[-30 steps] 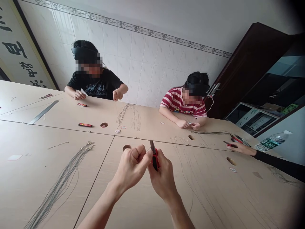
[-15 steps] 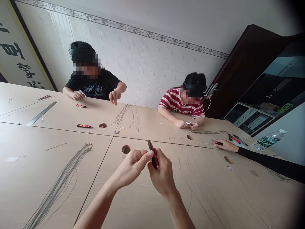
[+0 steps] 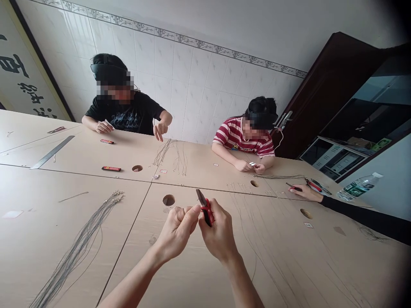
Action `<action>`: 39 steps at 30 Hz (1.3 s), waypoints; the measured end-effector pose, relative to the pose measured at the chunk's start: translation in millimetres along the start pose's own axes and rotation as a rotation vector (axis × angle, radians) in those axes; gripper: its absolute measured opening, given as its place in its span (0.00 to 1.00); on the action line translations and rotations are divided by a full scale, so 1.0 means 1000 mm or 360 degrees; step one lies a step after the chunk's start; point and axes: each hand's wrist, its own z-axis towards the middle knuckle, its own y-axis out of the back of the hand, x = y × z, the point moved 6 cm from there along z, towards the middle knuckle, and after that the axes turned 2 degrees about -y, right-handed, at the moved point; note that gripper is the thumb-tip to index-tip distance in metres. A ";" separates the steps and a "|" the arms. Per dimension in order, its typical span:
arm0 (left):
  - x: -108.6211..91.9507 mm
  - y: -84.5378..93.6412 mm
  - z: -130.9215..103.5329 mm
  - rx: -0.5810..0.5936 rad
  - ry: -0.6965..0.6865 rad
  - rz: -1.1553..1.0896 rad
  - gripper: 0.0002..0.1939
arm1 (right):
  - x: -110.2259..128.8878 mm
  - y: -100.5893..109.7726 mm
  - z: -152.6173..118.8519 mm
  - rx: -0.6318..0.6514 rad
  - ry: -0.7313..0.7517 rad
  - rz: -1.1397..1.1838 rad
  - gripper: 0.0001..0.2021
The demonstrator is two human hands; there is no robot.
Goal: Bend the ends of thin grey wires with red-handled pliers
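Observation:
My right hand [image 3: 218,229] is wrapped round red-handled pliers [image 3: 206,208], whose dark jaws point up and to the left. Close beside them, my left hand [image 3: 180,226] is pinched at the thumb and forefinger near the jaws; what it holds is too small to make out. Both hands are above the light wooden table [image 3: 154,278]. To the left lies a bundle of thin grey cords [image 3: 78,244] with small metal ends. Several thin cords [image 3: 276,256] are spread out on the right.
Two people [image 3: 123,107] sit across the table. Another person's hand [image 3: 303,192] reaches in from the right with a tool. Also there: a bottle [image 3: 359,187], a metal ruler [image 3: 53,152], red-and-black cutters [image 3: 111,169] and a table hole [image 3: 168,200].
My left hand has shifted slightly left and down, away from the pliers' jaws. The pliers are tilted a little further left. The hand on the right has moved its tool slightly.

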 end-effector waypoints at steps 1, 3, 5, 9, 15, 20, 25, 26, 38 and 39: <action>0.001 0.001 -0.001 -0.0013 0.0003 0.0000 0.26 | 0.000 0.000 0.000 -0.0004 0.0005 -0.0011 0.08; 0.003 0.002 -0.001 -0.0039 0.0002 0.0010 0.26 | -0.001 -0.001 0.000 -0.0011 0.0014 -0.0033 0.09; 0.004 0.003 -0.001 -0.0059 -0.0003 0.0027 0.27 | -0.003 -0.002 0.001 -0.0017 0.0020 -0.0050 0.09; 0.005 0.004 -0.001 -0.0075 0.0008 0.0045 0.26 | -0.006 -0.003 0.001 -0.0012 0.0010 -0.0060 0.08; 0.007 0.004 -0.002 -0.0094 0.0025 0.0040 0.26 | -0.006 -0.002 0.003 -0.0016 -0.0005 -0.0058 0.08; 0.009 0.003 0.006 0.0037 0.0131 0.0132 0.27 | -0.016 -0.003 0.005 0.0008 -0.0087 0.0008 0.07; 0.003 0.007 0.012 0.0276 0.0238 0.0285 0.24 | -0.010 0.004 0.006 -0.0051 0.0051 -0.0106 0.06; 0.001 0.008 0.013 0.0331 0.0259 0.0323 0.23 | -0.007 0.006 0.005 -0.0065 0.0091 -0.0140 0.06; -0.007 0.017 0.007 0.0617 0.0394 0.0850 0.29 | -0.002 0.013 0.004 -0.0151 0.0187 -0.0317 0.05; -0.008 0.014 0.003 0.0698 0.0412 0.0773 0.30 | -0.003 0.013 0.005 -0.0137 0.0157 -0.0300 0.05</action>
